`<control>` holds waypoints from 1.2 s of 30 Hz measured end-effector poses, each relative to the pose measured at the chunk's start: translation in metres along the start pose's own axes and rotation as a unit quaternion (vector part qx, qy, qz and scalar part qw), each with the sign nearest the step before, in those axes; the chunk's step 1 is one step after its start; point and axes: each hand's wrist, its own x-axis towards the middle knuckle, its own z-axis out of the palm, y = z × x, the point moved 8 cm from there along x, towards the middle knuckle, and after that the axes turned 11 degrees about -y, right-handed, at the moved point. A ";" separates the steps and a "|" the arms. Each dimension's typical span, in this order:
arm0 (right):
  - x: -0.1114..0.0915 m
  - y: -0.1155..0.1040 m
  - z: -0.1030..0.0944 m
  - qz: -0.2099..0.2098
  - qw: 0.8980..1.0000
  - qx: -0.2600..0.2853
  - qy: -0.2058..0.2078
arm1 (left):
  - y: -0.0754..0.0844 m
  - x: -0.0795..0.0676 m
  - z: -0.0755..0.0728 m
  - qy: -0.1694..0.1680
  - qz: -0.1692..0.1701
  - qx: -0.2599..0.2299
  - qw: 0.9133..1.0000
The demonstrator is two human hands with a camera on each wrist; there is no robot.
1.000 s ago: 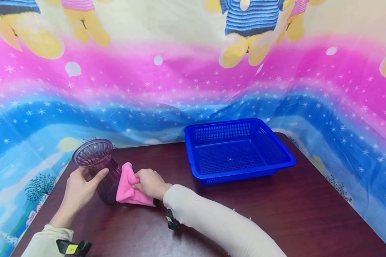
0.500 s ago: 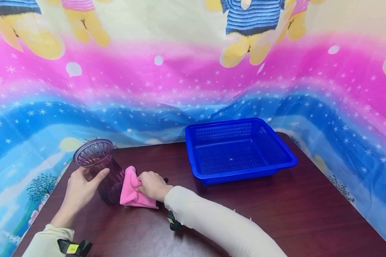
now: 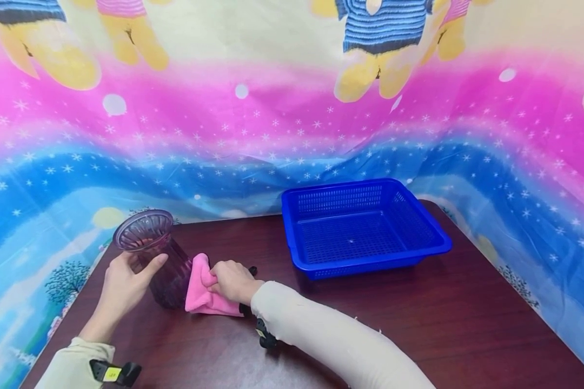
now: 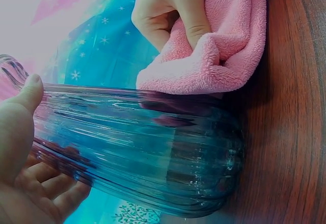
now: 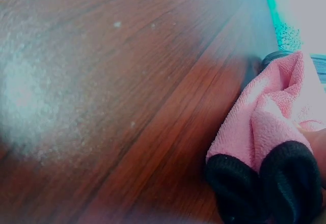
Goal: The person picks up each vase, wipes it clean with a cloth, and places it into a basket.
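Note:
A purple-tinted, ribbed glass vase point(image 3: 167, 275) with a flared mouth stands at the left of the table. My left hand point(image 3: 128, 281) grips its neck, thumb on the near side and fingers round the far side. Against the vase's right side lies a pink cloth point(image 3: 206, 294) with dark edging, pinched in my right hand point(image 3: 232, 281). In the left wrist view the cloth point(image 4: 204, 66) touches the lower part of the glass point(image 4: 147, 137). Folded pink fabric point(image 5: 270, 112) and its dark edge point(image 5: 290, 183) fill the right side of the right wrist view, where the hand is mostly hidden.
A blue plastic basket point(image 3: 365, 265) with perforated walls sits at the back right of the brown wooden table point(image 3: 370, 319). Behind the table hangs a printed curtain point(image 3: 253, 135). Dark camera straps point(image 3: 115, 373) are on both wrists.
My right hand and the cloth have shifted slightly right and down along the vase's side. The left hand keeps its grip, and the vase stays nearly in place.

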 end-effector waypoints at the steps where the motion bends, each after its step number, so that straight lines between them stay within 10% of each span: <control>1: 0.000 0.000 0.000 -0.002 1.000 0.000 -0.001 | 0.000 0.000 0.000 0.000 -0.001 -0.001 1.000; 36: 0.004 0.005 -0.003 -0.011 0.999 0.051 -0.001 | -0.001 0.000 0.002 -0.006 -0.004 -0.005 1.000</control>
